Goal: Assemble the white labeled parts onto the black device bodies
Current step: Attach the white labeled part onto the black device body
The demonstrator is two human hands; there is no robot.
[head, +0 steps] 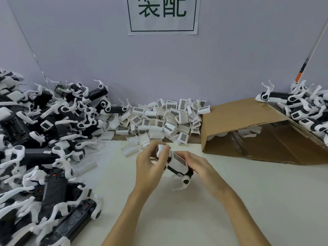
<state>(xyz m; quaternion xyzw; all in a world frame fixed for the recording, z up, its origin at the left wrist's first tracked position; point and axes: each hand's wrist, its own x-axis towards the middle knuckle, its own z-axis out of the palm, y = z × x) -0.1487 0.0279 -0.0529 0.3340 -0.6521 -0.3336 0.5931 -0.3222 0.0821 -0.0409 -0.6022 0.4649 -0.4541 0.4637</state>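
Observation:
Above the middle of the table I hold one black device body [188, 172] with a white labeled part [178, 161] sitting on its top. My left hand [150, 165] grips the far end, fingers curled round the white cap there. My right hand [198, 165] grips the near end of the body. A white arm with a black round hub [185, 181] hangs below it. Part of the body is hidden by my fingers.
A big heap of black device bodies [44, 139] fills the left side. Several loose white labeled parts [165, 118] lie piled at the back against the wall. A tipped cardboard box [257, 132] lies at right, with assembled devices [305, 107] stacked on it.

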